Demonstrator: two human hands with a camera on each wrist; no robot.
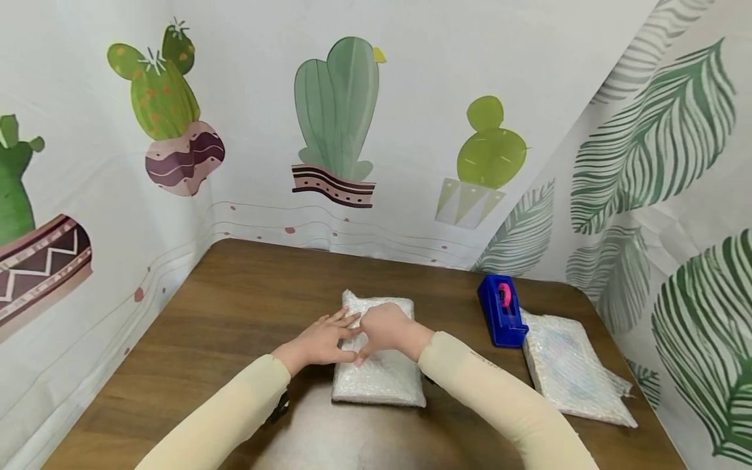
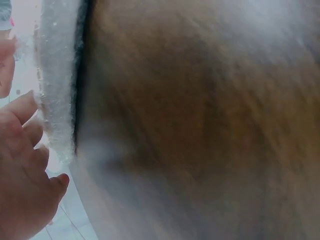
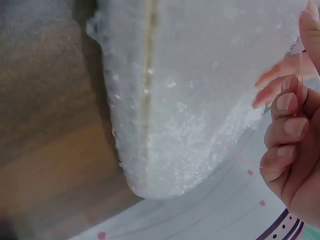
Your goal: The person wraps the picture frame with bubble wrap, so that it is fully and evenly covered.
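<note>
A flat package in bubble wrap [image 1: 384,382] lies near the middle of the wooden table. My left hand [image 1: 322,341] rests on its left side with fingers spread, the thumb pointing at the right thumb. Over the package's middle is my right hand [image 1: 384,328], fingers curled and thumb lowered to the wrap. In the right wrist view, a thin clear strip like tape [image 3: 301,75] shows at the curled fingers of the right hand [image 3: 295,145]. The left wrist view shows the left hand [image 2: 25,170] beside the edge of the wrapped package [image 2: 57,75].
To the right stands a blue tape dispenser [image 1: 502,320] with a pink core. Beside it lies a second bubble-wrapped package [image 1: 578,372] near the table's right edge. The wooden table [image 1: 258,281] meets a cloth backdrop [image 1: 411,117] printed with cacti and leaves.
</note>
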